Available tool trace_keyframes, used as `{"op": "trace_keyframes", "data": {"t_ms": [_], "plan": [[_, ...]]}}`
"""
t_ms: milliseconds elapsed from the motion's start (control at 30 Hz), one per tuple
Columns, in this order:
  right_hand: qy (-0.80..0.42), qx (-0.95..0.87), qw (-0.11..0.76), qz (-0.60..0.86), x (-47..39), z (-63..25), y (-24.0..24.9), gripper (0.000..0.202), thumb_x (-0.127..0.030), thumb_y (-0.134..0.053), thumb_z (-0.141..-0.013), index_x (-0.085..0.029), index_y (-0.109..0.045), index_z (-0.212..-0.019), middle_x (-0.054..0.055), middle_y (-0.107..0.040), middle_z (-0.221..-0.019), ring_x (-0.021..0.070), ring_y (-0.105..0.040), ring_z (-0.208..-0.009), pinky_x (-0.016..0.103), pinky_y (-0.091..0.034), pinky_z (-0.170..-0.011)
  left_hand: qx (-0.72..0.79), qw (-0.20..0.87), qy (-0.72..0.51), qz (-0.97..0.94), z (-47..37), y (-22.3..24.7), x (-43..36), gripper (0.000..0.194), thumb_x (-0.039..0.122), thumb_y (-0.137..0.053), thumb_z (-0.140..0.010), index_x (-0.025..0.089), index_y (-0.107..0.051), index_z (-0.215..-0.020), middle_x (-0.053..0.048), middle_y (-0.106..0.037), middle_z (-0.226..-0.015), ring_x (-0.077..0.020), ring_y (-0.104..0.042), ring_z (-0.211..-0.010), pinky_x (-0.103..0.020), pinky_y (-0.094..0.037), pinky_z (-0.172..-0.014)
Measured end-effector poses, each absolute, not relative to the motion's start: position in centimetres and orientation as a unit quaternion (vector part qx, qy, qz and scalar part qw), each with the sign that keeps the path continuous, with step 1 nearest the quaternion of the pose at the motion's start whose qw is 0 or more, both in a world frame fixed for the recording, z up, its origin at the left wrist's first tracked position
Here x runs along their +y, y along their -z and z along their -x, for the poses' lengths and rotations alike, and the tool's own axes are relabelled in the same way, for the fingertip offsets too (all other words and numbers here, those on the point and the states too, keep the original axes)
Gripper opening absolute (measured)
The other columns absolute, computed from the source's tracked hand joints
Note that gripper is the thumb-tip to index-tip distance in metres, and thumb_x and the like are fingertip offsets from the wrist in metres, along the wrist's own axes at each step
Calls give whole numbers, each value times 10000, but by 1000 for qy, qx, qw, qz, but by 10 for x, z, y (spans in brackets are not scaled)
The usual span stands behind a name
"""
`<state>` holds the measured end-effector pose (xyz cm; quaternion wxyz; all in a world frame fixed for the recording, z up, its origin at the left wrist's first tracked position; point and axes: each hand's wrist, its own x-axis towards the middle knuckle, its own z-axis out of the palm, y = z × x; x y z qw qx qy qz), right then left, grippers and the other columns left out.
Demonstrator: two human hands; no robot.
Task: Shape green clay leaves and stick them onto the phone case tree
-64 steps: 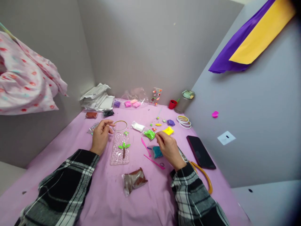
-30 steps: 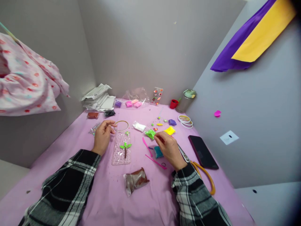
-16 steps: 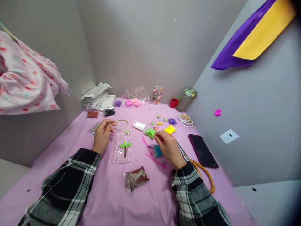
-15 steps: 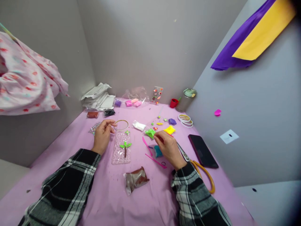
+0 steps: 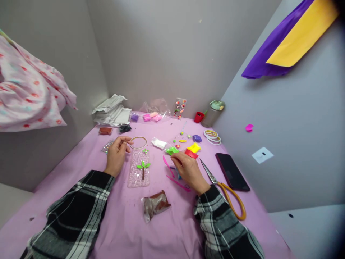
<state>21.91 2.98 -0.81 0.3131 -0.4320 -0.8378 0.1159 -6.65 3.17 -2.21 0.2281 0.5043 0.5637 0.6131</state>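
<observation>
1 clr case (image 5: 136, 169), grn-brn plant (image 5: 143, 166)

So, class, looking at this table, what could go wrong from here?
The left hand is beside the clear patterned case; a slip might smudge the green-and-brown tree on it. The right hand partly hides the blue packet, which could get knocked unnoticed. The scissors lie close to the right sleeve, which might snag on a handle.

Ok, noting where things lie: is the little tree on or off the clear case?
On: the little tree lies on the clear case, its brown trunk and green leaves showing against the pattern.
</observation>
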Motion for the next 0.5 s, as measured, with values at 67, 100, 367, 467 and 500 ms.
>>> {"op": "trace_keyframes", "data": {"t_ms": [67,100,367,467,500], "plan": [[-118,-839,310,431,30,-218,9,145,-177,-524,-982,-211,-664,-974,65,-733,-964,221,-683,-877,317,-502,-797,563,229,-613,-505,66,22,32,177,211,-486,-875,209,-626,-985,-20,-708,-911,-130,-572,-606,-277,-471,-621],[-119,-840,309,430,30,-218,8,147,-173,-523,-980,-210,-665,-977,66,-735,-970,221,-685,-883,316,-502,-801,562,229,-613,-505,66,22,32,175,212,-486,-877,209,-625,-984,-20,-708,-912,-130,-571,-606,-277,-470,-622],[-109,-828,330,439,29,-220,1,168,-109,-501,-912,-191,-646,-937,48,-702,-887,193,-642,-787,288,-444,-730,565,224,-615,-503,67,22,31,177,206,-488,-877,207,-629,-985,-18,-711,-900,-126,-577,-612,-267,-468,-620],[-101,-819,344,447,28,-222,-4,163,-104,-481,-884,-188,-613,-838,27,-639,-786,179,-582,-709,284,-394,-673,564,219,-616,-504,67,22,31,181,197,-488,-875,207,-632,-984,-15,-714,-899,-123,-577,-615,-269,-475,-634],[-101,-820,346,445,28,-223,-6,171,-103,-471,-879,-189,-601,-808,24,-623,-771,176,-571,-705,283,-385,-672,563,217,-617,-504,67,22,32,181,195,-488,-875,207,-632,-983,-15,-713,-897,-123,-577,-615,-270,-476,-636]]}}
